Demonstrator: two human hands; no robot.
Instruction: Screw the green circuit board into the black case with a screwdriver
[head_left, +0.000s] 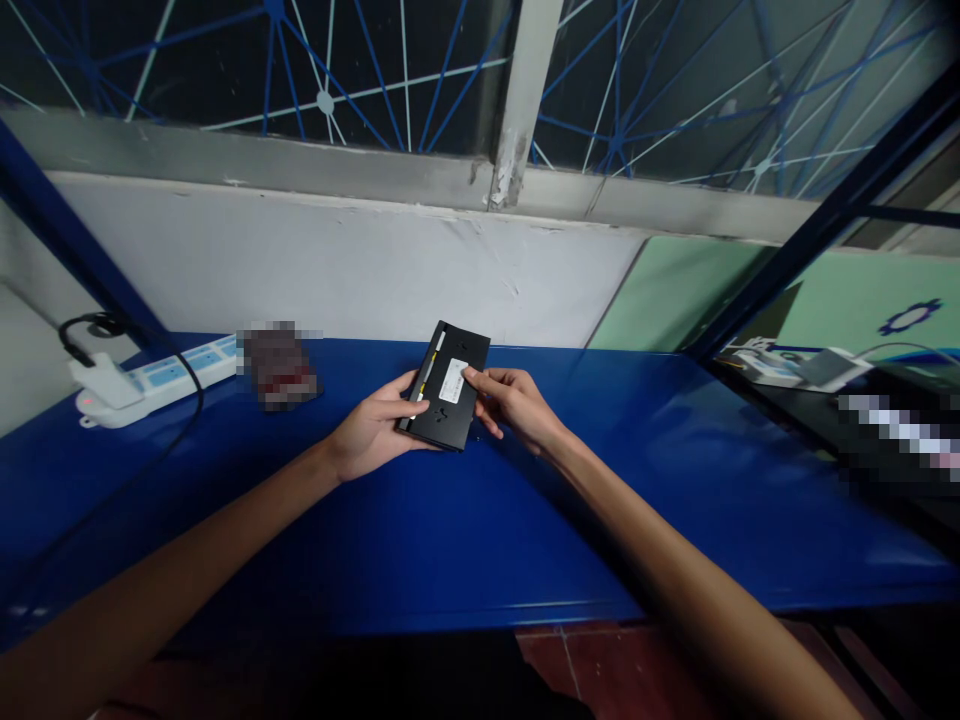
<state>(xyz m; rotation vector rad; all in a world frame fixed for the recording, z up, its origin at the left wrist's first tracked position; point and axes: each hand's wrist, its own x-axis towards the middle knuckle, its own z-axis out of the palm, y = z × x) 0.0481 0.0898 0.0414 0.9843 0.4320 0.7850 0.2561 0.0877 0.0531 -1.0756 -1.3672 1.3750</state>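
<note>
A flat black router-like device [459, 425] is held up over the blue table, tilted, with its underside facing me. It bears a white printed label [452, 384], small mounting slots, and yellow and white marks along its left edge. My left hand [375, 430] is closed around the lower left side, thumb on top and fingers beneath. At the right edge, my right hand [517, 405] pinches the device, its thumb on the label's upper right corner. The fingers under the device are partly hidden.
On the blue table [360, 560], a white power strip [184, 372] with a plugged-in adapter [109, 390] and black cable [196, 400] stands left. Beside it lies a blurred-out dark item [281, 368]. Blue frame posts [772, 270] rise at both sides; white electronics [825, 368] sit at right.
</note>
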